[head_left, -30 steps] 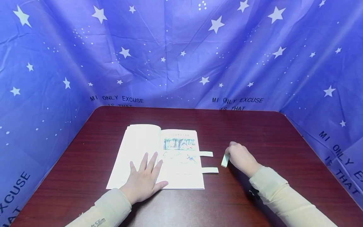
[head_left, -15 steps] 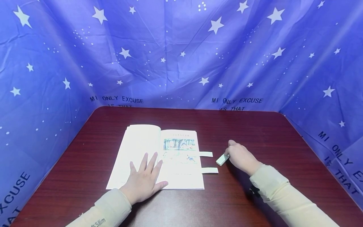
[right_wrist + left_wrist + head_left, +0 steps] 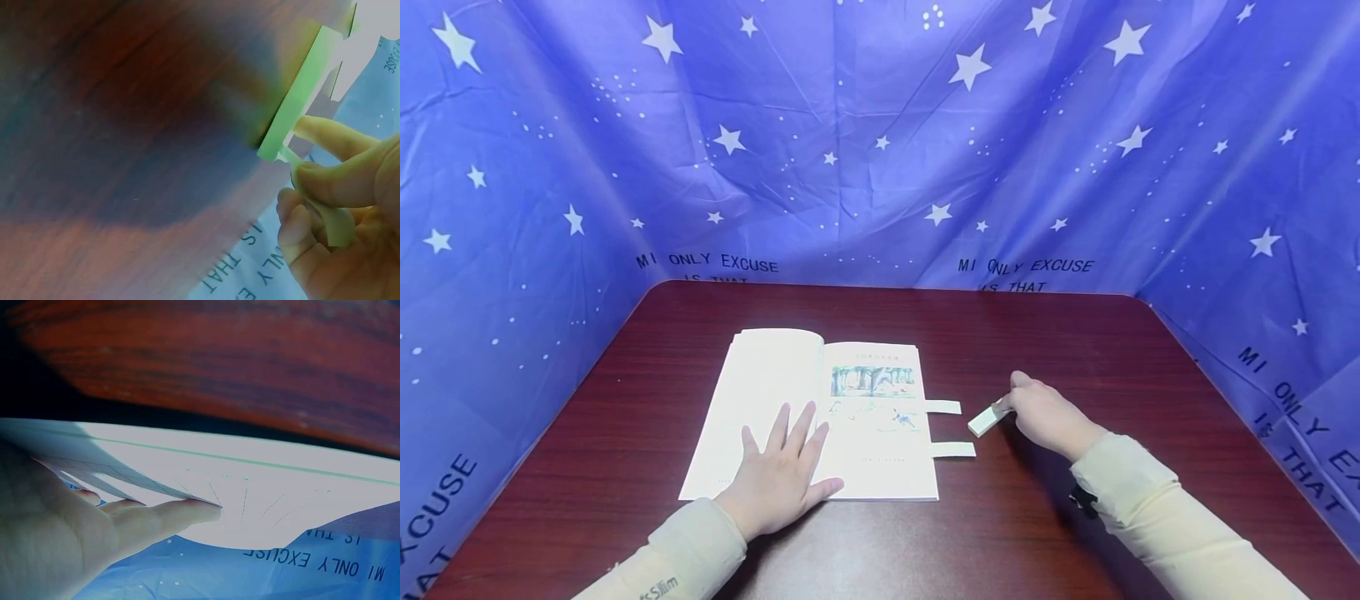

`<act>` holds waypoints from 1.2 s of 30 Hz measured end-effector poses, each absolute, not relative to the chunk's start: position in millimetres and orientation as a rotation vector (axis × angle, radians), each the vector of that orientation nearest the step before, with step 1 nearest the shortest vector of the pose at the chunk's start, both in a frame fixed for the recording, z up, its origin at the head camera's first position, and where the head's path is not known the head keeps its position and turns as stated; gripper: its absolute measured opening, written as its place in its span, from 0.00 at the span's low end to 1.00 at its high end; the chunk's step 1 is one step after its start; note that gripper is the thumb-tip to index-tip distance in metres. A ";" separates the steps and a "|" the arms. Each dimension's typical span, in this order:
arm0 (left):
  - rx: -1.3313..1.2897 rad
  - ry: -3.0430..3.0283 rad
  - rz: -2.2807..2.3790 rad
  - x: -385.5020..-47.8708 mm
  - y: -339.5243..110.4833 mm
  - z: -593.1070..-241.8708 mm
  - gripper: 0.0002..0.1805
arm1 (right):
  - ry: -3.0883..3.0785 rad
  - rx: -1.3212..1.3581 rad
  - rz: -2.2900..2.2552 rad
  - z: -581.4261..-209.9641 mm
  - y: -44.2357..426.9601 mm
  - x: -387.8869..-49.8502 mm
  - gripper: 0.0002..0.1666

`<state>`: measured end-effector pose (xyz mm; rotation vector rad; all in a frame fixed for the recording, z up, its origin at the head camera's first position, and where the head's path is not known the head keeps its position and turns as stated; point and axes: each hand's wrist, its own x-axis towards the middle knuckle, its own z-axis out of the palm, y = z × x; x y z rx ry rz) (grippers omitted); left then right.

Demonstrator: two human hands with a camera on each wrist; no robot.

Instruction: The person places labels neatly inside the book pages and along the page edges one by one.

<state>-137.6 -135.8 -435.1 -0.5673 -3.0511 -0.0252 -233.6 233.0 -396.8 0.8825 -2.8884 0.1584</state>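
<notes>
An open book [image 3: 880,471] lies on the table, with a colour illustration on its right page. My left hand [image 3: 778,483] rests flat across its lower middle, fingers spread and straight. To the right of the book, my right hand [image 3: 1048,417] pinches a pale green sticky note [image 3: 340,228] that curls away from a narrow pad of sticky notes [image 3: 300,94]. In the right wrist view the thumb presses on this strip and the index fingertip touches the pad. Two pale sticky notes, an upper sticky note [image 3: 943,407] and a lower sticky note [image 3: 953,450], jut from the book's right edge.
The dark red wooden table [image 3: 1075,333] has rounded far corners. A blue curtain [image 3: 880,192] with white stars and printed words surrounds its back and sides.
The pad under my right hand has swung round so that its near end points left toward the book. My right hand has shifted slightly right; my left hand stays in place on the book.
</notes>
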 end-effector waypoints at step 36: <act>-0.570 -3.064 -0.037 -137.0 -135.6 -431.7 0.41 | -3.113 0.755 0.248 -396.1 243.9 -230.5 0.22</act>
